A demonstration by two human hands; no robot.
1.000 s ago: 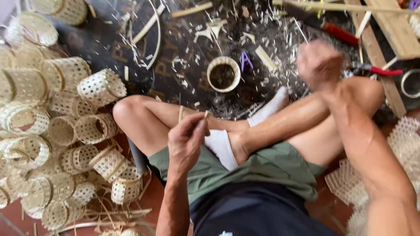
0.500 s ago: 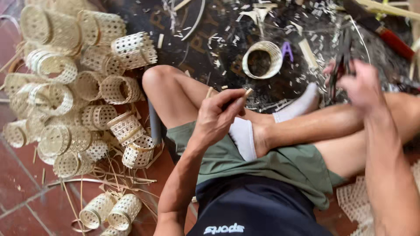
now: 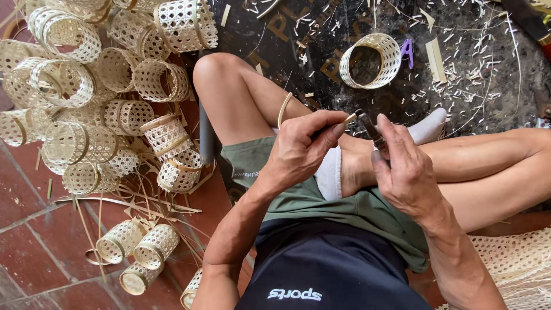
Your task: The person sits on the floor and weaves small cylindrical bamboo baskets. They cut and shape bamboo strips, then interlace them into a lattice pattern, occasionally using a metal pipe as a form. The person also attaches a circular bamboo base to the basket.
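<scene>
The left hand [image 3: 301, 146] pinches a thin bamboo strip [image 3: 285, 109] between thumb and fingers, just above the person's crossed legs. The right hand [image 3: 404, 172] is closed around a small dark cutting tool [image 3: 372, 129], and its tip meets the end of the strip. A round woven ring [image 3: 370, 60] lies on the dark mat [image 3: 470, 103] past the knees, and many woven baskets [image 3: 115, 103] are piled by the mat's left edge.

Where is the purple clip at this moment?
In the head view the purple clip lies on the dark mat near the top right, just right of the lone woven ring and left of a flat bamboo piece.
</scene>
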